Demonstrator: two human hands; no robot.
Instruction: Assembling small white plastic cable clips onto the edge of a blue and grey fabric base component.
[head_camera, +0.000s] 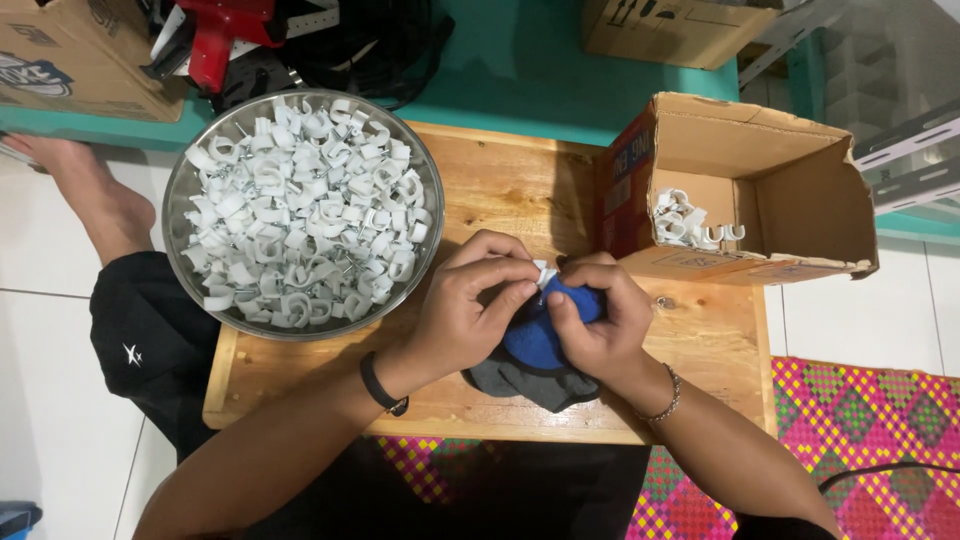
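Over a wooden board, left hand pinches a white clip; right hand closes around blue cloth, bowl at ten o'clock.

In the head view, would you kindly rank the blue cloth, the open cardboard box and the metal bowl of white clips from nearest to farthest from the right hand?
1. blue cloth: under the right hand, touching it.
2. open cardboard box: just beyond, up and right.
3. metal bowl: far left, past the left hand.

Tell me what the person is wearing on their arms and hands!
Both arms are bare, with no sleeves showing and no gloves. The left hand has a thin black band around its wrist. The right hand has a slim silvery chain bracelet around its wrist. No rings can be seen on the fingers.
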